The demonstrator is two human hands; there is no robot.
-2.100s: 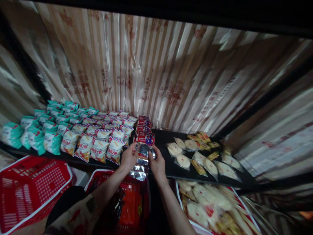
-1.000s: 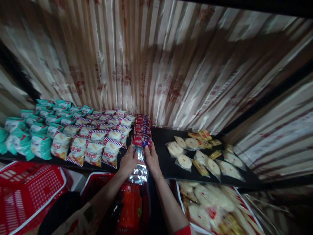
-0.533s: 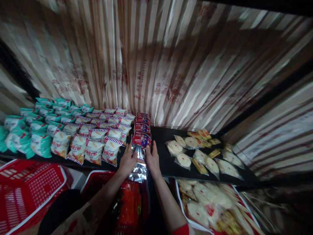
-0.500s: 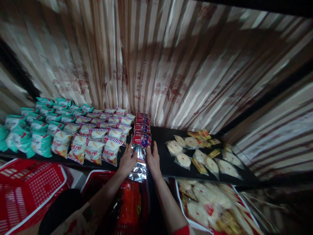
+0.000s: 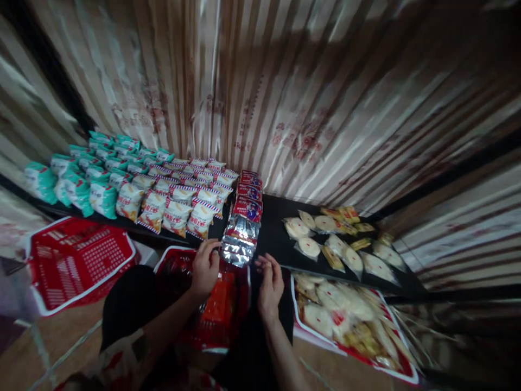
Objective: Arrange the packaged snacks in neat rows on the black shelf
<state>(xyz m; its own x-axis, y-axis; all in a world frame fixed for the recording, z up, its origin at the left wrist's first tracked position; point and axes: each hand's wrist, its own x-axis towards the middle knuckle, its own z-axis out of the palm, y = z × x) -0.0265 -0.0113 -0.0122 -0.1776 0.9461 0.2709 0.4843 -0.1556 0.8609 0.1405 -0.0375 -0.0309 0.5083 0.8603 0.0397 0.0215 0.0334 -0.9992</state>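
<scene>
A row of red snack packets point(image 5: 249, 210) lies on the black shelf, running from the curtain to the front edge. At its near end are shiny silver packets point(image 5: 239, 247). My left hand point(image 5: 204, 267) is just left of the silver packets, above a red basket, fingers loosely bent and apart, holding nothing I can see. To the right of the packets, in front of the shelf edge, my right hand point(image 5: 270, 285) has half-curled fingers and also appears to hold nothing. In the basket below lie orange-red packages point(image 5: 218, 301).
White snack bags point(image 5: 176, 215) and teal bags point(image 5: 102, 197) stand in rows at the left. Round, pale wrapped items point(image 5: 308, 247) lie on the black shelf point(image 5: 273, 239) at the right. Red baskets point(image 5: 81, 260) stand below; the right basket point(image 5: 401, 369) holds more wrapped goods. A striped curtain point(image 5: 260, 98) hangs behind.
Both hands have drawn back toward me and away from the red and silver packets they were flanking. The view has shifted, showing more floor and baskets.
</scene>
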